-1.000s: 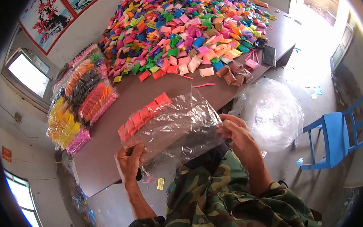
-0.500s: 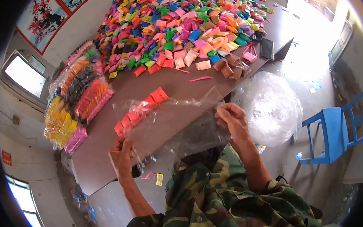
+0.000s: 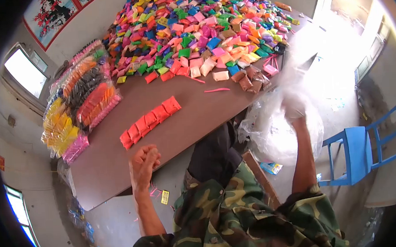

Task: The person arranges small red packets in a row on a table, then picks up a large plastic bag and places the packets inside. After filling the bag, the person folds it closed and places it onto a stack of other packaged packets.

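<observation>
My left hand (image 3: 145, 165) is curled into a loose fist at the table's near edge, with nothing visible in it. Just beyond it on the brown table (image 3: 181, 138) lies a curved row of joined red packets (image 3: 150, 119). My right hand (image 3: 294, 109) is out to the right, smeared by motion, above a large bundle of clear plastic (image 3: 270, 133). A whitish blur of clear plastic bag (image 3: 297, 60) streams upward from that hand, which appears closed on it; the fingers themselves are not distinct.
A big heap of colourful small packets (image 3: 193, 34) covers the far side of the table. Filled clear bags of packets (image 3: 82, 102) are stacked at the left. A pink plastic strip (image 3: 217, 90) lies near brown packets (image 3: 249, 80). On the right stands a blue chair (image 3: 357, 155).
The clear bag stretched between both hands has left my left hand. My right hand has swung right with it, over the plastic bundle. My left hand has closed into a fist.
</observation>
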A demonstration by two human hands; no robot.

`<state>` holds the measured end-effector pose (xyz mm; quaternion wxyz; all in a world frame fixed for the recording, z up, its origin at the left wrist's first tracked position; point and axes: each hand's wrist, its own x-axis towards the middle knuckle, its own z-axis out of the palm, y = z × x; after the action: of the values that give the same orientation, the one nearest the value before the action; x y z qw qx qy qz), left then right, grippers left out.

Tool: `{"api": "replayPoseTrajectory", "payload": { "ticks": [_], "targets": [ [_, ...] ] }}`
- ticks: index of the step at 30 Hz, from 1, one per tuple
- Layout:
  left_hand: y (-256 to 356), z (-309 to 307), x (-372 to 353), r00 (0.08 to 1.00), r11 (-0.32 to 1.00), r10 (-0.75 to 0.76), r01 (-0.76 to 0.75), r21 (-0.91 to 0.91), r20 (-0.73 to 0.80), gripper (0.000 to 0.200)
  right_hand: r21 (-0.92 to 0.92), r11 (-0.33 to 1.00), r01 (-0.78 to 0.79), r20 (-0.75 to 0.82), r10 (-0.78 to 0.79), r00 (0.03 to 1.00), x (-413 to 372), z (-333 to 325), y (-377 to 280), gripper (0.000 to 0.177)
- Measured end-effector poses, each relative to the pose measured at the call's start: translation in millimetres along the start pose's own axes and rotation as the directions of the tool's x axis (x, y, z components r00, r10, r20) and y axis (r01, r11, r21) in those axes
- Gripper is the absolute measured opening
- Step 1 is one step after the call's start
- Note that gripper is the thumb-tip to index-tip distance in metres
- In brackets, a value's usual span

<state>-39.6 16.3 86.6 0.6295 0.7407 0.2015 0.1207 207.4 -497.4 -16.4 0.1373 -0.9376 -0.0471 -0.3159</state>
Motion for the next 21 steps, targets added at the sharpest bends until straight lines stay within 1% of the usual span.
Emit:
{"api": "replayPoseTrajectory", "payload": {
  "ticks": [2, 3, 4, 5, 6, 7, 9, 12, 15, 16, 19, 20, 21],
  "targets": [
    [-13, 1, 2, 0.997, 0.996, 0.059, -0.063, 0.064, 0.053, 0.026, 0.165, 0.985, -0.058, 0.061, 0.049, 0.997, -38, -1, 18, 0.031],
    [-12, 4, 12, 0.995, 0.994, 0.096, -0.097, 0.046, 0.025, 0.025, 0.438, 0.85, -0.293, 0.127, 0.264, 0.956, -30, -17, 17, 0.037],
    [-13, 1, 13, 0.995, 0.994, 0.096, -0.096, 0.052, 0.014, 0.024, 0.43, 0.804, -0.41, 0.161, 0.378, 0.912, -26, -32, 21, 0.038],
    [-12, -2, 9, 0.995, 0.993, 0.092, -0.094, 0.072, 0.028, 0.023, 0.526, 0.723, -0.448, 0.18, 0.42, 0.889, -15, -65, -6, 0.033],
    [-5, 4, 13, 0.997, 0.996, 0.066, -0.067, 0.051, 0.035, 0.022, 0.61, 0.67, -0.424, 0.187, 0.397, 0.898, -8, -74, -12, 0.031],
    [1, 13, 16, 0.995, 0.993, 0.08, -0.085, 0.083, 0.056, 0.023, 0.689, 0.614, -0.385, 0.188, 0.362, 0.913, -1, -79, -14, 0.028],
    [10, 34, 17, 0.992, 0.984, 0.095, -0.105, 0.142, 0.08, 0.025, 0.743, 0.538, -0.399, 0.183, 0.41, 0.894, 6, -80, -24, 0.026],
    [14, 60, 14, 0.988, 0.991, 0.121, -0.125, 0.038, 0.095, 0.026, 0.819, 0.413, -0.399, 0.185, 0.468, 0.864, 8, -79, -29, 0.024],
    [6, 66, 15, 0.965, 0.935, 0.212, -0.246, 0.255, 0.154, 0.028, 0.872, 0.284, -0.4, 0.194, 0.548, 0.814, -1, -76, -27, 0.023],
    [-3, 69, 18, 0.961, 0.922, 0.24, -0.269, 0.279, 0.135, 0.03, 0.884, 0.242, -0.399, 0.198, 0.579, 0.791, -5, -74, -23, 0.023],
    [-31, 74, 31, 0.946, 0.848, 0.316, -0.318, 0.424, 0.078, 0.028, 0.92, 0.113, -0.375, 0.231, 0.616, 0.753, -19, -66, -14, 0.023],
    [-37, 78, 35, 0.911, 0.776, 0.4, -0.393, 0.493, 0.096, 0.029, 0.925, 0.051, -0.377, 0.262, 0.635, 0.727, -23, -62, -11, 0.023],
    [-42, 82, 39, 0.869, 0.692, 0.478, -0.46, 0.556, 0.123, 0.029, 0.919, 0.045, -0.391, 0.276, 0.635, 0.721, -29, -58, -8, 0.023]
  ]
}}
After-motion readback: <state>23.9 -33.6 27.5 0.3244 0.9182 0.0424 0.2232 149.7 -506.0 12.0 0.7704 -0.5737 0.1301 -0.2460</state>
